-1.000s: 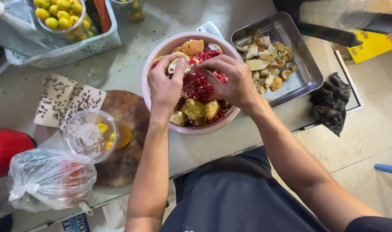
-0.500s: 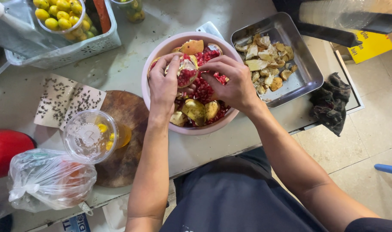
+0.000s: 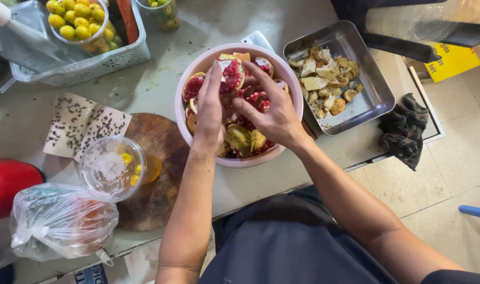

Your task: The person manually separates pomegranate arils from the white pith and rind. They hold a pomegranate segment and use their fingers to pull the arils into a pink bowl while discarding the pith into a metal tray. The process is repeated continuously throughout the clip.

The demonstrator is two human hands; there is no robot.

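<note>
Grey bench [image 3: 145, 89] carries, from the left, a lidded cup [image 3: 112, 168] on a round board [image 3: 158, 173], then a pink bowl [image 3: 198, 68]. Over it, left hand [image 3: 209, 113] and right hand [image 3: 271, 115] pinch a pomegranate piece [image 3: 232, 73], so seeds drop inside; peels fill the steel tray [image 3: 374, 87].

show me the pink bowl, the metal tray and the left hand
pink bowl [image 3: 235, 161], head view, near rim
metal tray [image 3: 379, 97], head view, bare floor by right wall
left hand [image 3: 209, 113], head view, back of hand
</note>
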